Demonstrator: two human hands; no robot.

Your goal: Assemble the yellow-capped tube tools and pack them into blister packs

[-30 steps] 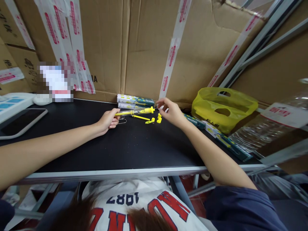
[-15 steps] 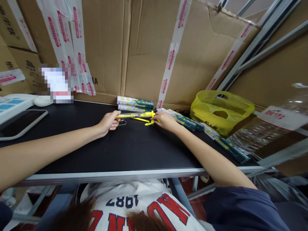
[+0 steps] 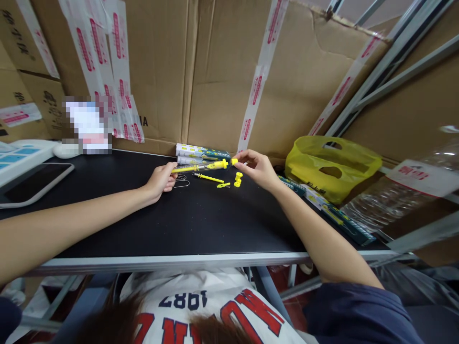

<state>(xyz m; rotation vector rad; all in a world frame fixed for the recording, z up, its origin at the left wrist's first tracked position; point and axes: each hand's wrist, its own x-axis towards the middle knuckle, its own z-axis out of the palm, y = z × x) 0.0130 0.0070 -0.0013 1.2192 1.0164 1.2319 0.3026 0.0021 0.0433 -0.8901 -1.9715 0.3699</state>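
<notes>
L hand (image 3: 163, 183) gripped a clear-and-yellow plastic tube (image 3: 201, 167), seemingly part-assembled, above far-mid desk (image 3: 143, 234); R hand (image 3: 260, 168) pinched a small yellow plastic cap (image 3: 234, 162), not yet on. Yellow plastic rod (image 3: 209, 178) etc. lay loose, unfitted.

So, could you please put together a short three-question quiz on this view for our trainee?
1. Multiple choice: what does the right hand pinch?
a) the smartphone
b) a small yellow piece
c) the wire
2. True or false: the yellow plastic bag stands to the left of both hands.
3. Short answer: which hand holds the clear-and-yellow tubular tool?

Key:
1. b
2. False; the yellow plastic bag is to the right of both hands.
3. The left hand.
</notes>
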